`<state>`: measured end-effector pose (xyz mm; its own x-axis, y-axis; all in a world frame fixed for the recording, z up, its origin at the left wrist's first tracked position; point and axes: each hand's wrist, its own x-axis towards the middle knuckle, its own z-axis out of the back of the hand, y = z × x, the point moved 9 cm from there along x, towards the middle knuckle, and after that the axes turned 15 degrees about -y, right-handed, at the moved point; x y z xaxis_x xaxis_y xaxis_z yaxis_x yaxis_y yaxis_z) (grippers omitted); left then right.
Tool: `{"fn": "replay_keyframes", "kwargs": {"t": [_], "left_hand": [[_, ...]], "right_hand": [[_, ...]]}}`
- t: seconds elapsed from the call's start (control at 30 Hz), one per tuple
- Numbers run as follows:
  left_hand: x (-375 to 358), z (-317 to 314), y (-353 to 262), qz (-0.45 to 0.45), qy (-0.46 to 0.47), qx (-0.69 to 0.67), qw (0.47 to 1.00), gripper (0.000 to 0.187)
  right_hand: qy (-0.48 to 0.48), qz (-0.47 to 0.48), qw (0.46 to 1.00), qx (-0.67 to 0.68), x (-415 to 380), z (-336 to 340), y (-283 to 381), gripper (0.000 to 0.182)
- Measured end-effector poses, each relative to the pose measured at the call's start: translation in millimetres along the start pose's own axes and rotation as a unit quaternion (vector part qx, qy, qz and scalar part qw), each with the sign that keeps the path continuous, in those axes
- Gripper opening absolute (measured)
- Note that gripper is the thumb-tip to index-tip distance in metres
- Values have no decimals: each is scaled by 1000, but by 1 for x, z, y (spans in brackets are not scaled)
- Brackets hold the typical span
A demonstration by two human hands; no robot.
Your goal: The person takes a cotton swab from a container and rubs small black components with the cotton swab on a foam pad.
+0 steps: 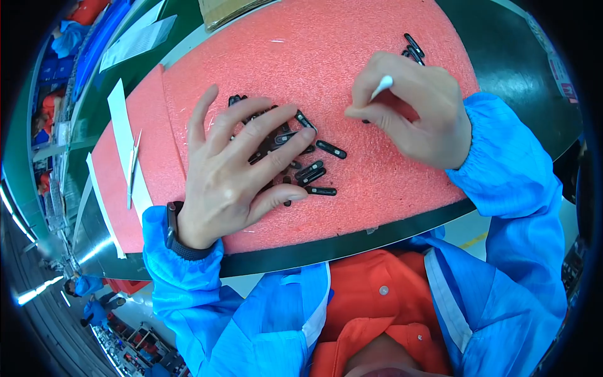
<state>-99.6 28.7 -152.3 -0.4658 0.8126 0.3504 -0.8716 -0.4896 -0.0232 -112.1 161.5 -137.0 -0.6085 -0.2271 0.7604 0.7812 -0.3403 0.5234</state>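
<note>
My left hand (pixel 242 163) lies with its fingers spread over a loose pile of small black oblong parts on the pink foam mat (pixel 402 182). Several of these parts show beside its fingertips, among them a single black part (pixel 331 149) to the right of the pile. My right hand (pixel 411 110) is closed in a pinch above the mat, holding a white-tipped cotton swab (pixel 384 84). The tip of something dark shows below its pinched fingers. Beyond that hand, a small group of black parts (pixel 414 49) lies near the mat's far right.
Tweezers (pixel 133 169) rest on a white strip (pixel 120 119) at the left. A cardboard box (pixel 229 9) stands at the far edge, with papers (pixel 138 43) to its left. The green table (pixel 509 44) extends right. Other people (pixel 94 311) are in the left background.
</note>
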Motion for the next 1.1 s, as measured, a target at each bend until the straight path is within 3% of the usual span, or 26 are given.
{"fn": "replay_keyframes", "kwargs": {"t": [0.13, 0.23, 0.27, 0.37, 0.67, 1.1], "left_hand": [[7, -6, -10, -5, 2, -30, 1000, 57], [18, -12, -21, -16, -2, -65, 998, 56], [20, -15, -23, -18, -1, -80, 997, 56], [23, -17, -22, -11, -7, -89, 996, 55], [21, -21, -18, 1, 0, -116, 993, 53], [18, -16, -20, -22, -41, -102, 994, 51]], "right_hand": [[-10, -36, 998, -43, 2, 3, -6, 14], [-10, -217, 976, 35, -5, 2, -30, 15], [-7, -219, 975, 30, -6, 3, -32, 15], [14, -142, 989, 48, -3, 0, -27, 15], [63, -126, 989, 53, -5, -11, -25, 16], [31, -23, 997, 70, -5, -7, 0, 17]]}}
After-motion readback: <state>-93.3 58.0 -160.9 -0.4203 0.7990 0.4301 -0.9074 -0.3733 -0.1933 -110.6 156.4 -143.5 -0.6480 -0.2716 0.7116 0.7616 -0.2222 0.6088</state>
